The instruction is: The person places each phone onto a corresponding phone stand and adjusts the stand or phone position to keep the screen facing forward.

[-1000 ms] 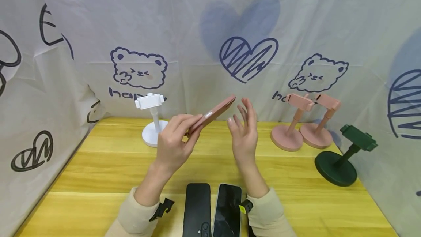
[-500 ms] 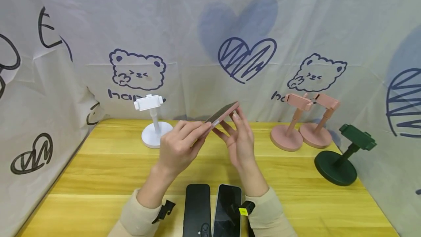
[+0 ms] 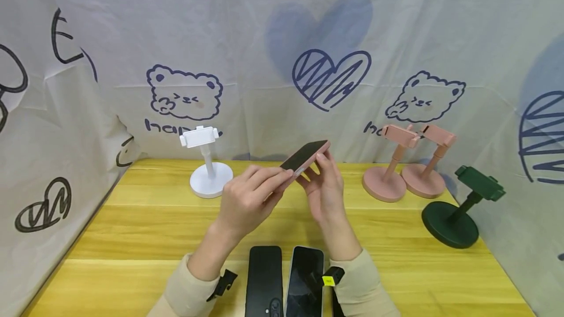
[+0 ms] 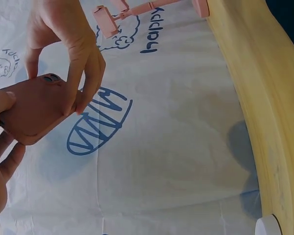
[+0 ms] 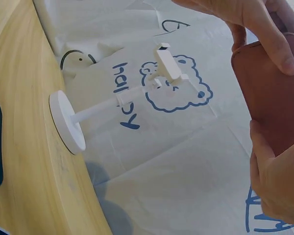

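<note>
A phone in a pink case (image 3: 307,154) is held tilted above the table, its dark screen facing up. My left hand (image 3: 248,198) pinches its lower left end, thumb underneath. At the upper right end, my right hand (image 3: 325,187) grips the case edge with the thumb on the near side and fingers behind. From below, the left wrist view shows the case back (image 4: 39,107) and its camera lenses near the right hand (image 4: 71,39). In the right wrist view, the left hand (image 5: 257,24) is at the top edge of the case (image 5: 267,98).
On the wooden table (image 3: 145,238) stand a white phone stand (image 3: 210,181), two pink phone stands (image 3: 384,185) and a dark green one (image 3: 450,224). A black phone (image 3: 263,278) and a dark-screened phone (image 3: 305,278) lie in front. A printed cloth (image 3: 255,53) hangs behind.
My right hand, apart from the phone a second ago, has moved in and taken hold of its far end. The phone has shifted slightly right and its screen has tipped into view.
</note>
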A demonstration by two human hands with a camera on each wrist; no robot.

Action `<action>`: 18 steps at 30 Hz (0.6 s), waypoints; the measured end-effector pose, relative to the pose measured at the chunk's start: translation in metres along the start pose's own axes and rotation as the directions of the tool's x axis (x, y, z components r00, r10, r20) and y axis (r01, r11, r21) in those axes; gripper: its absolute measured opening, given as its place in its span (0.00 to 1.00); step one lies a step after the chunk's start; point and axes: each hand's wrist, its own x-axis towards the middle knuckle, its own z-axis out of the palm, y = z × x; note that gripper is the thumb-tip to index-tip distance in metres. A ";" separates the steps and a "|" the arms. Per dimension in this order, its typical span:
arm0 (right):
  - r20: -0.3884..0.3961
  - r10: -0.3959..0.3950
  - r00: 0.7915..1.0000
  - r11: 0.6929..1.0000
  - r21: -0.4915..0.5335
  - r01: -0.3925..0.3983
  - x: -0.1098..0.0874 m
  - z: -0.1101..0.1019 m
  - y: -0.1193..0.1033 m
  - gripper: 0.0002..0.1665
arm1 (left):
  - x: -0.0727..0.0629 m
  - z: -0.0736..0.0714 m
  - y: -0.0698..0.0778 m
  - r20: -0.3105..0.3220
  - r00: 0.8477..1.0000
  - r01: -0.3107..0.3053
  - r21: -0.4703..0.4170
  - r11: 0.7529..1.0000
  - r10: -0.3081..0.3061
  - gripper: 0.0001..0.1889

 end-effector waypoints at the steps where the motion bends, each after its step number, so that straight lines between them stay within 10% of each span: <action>1: -0.001 -0.013 1.000 1.000 0.002 0.013 0.000 -0.001 -0.001 0.19 | 0.000 -0.001 0.000 0.018 1.000 0.025 -0.020 0.999 -0.024 0.15; 6: 0.020 -0.082 0.996 0.997 0.015 0.082 0.001 -0.006 -0.006 0.21 | 0.000 -0.004 -0.002 0.103 0.978 0.196 -0.173 0.965 -0.180 0.30; 9: 0.074 -0.118 0.990 0.992 0.045 0.115 0.002 -0.010 -0.010 0.23 | -0.001 -0.005 -0.002 0.171 0.938 0.341 -0.309 0.888 -0.300 0.34; 12: 0.146 -0.145 0.979 0.987 0.086 0.133 0.003 -0.014 -0.014 0.25 | -0.002 -0.006 -0.002 0.267 0.861 0.509 -0.447 0.735 -0.433 0.28; 18: 0.276 -0.183 0.944 0.979 0.138 0.149 0.006 -0.022 -0.019 0.33 | -0.001 -0.010 -0.006 0.548 0.606 0.778 -0.560 0.284 -0.577 0.19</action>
